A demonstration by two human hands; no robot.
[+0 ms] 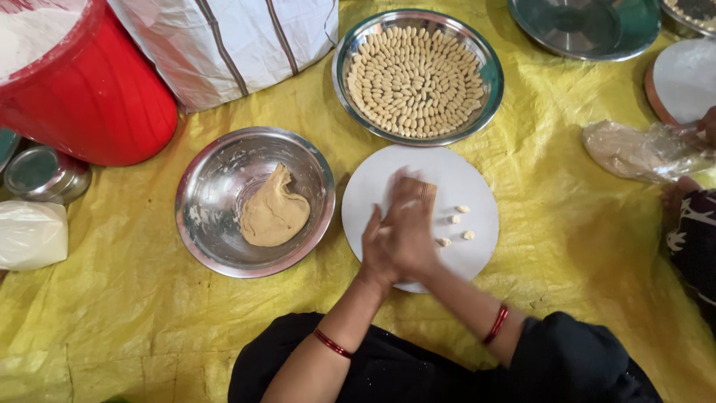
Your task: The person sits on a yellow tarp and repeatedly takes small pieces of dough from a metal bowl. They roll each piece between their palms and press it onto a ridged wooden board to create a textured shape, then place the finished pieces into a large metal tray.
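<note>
Fingers of both hands (403, 231) pressed together, grasp unclear; steel bowl (205, 224) holds dough lump (274, 213); tray (488, 75) holds shaped pieces (414, 78).

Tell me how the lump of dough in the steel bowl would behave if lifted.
The dough lump probably droops and stretches rather than staying stiff: it lies slumped, with a folded flap. It may be tacky, since smears cling to the steel bowl. It looks unlikely to roll, sitting flat against the bowl's curve.
</note>
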